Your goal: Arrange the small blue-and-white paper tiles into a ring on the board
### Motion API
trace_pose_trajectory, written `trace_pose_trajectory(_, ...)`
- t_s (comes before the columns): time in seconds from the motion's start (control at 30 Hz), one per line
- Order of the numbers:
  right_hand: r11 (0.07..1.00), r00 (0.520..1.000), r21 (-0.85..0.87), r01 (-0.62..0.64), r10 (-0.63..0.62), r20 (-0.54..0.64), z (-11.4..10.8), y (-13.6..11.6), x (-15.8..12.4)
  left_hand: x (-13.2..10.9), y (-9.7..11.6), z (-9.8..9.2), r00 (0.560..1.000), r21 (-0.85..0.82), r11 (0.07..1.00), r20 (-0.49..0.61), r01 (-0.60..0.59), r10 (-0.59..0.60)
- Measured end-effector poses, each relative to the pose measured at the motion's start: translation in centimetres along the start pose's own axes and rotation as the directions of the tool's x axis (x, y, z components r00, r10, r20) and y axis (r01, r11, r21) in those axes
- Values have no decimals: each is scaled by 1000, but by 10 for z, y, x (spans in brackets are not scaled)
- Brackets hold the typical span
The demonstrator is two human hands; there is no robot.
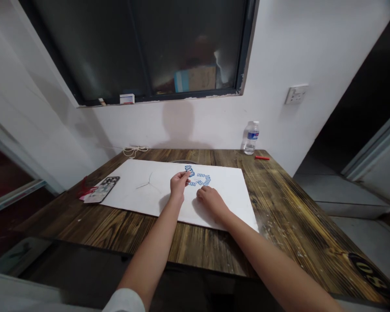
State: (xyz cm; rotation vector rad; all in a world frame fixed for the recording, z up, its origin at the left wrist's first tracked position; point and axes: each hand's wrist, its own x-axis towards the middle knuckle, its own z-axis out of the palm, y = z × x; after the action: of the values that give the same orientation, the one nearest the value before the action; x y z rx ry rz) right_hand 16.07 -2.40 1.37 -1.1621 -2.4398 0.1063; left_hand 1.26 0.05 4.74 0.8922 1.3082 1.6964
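Grained wooden table (279, 208), smooth matt board (232, 190), clear glossy plastic bottle (251, 139), matt painted wall (273, 52)

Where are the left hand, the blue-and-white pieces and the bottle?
Left hand (178, 185): head view, back of the hand.
Blue-and-white pieces (208, 178): head view, curved row on the right.
Bottle (252, 136): head view, blue label.

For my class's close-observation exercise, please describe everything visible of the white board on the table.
The board is a flat, thin white oblong with straight edges; its material is uncertain, perhaps card or foam. It lies lengthwise across the wooden table. Thin dark branching lines show on its left half, and small blue shapes right of centre. A patterned, phone-like slab overlaps its left end. The left hand is over its middle, the right hand over its right half; contact is unclear.
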Motion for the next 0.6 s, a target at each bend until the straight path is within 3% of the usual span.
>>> trace_pose_trajectory(0.13,971,993,228,-66,86,-80,-1,13,-2,0,-1,0,1000,3,1000,8,6,-6)
trace_pose_trajectory(0.33,867,941,499,-10,176,-287,-2,22,-2,0,-2,-1,999,34,999,34,23,-24)
trace_pose_trajectory(0.6,562,822,827,25,459,-337,-7,23,2,-3,-5,0,991,144,988,110,61,-78)
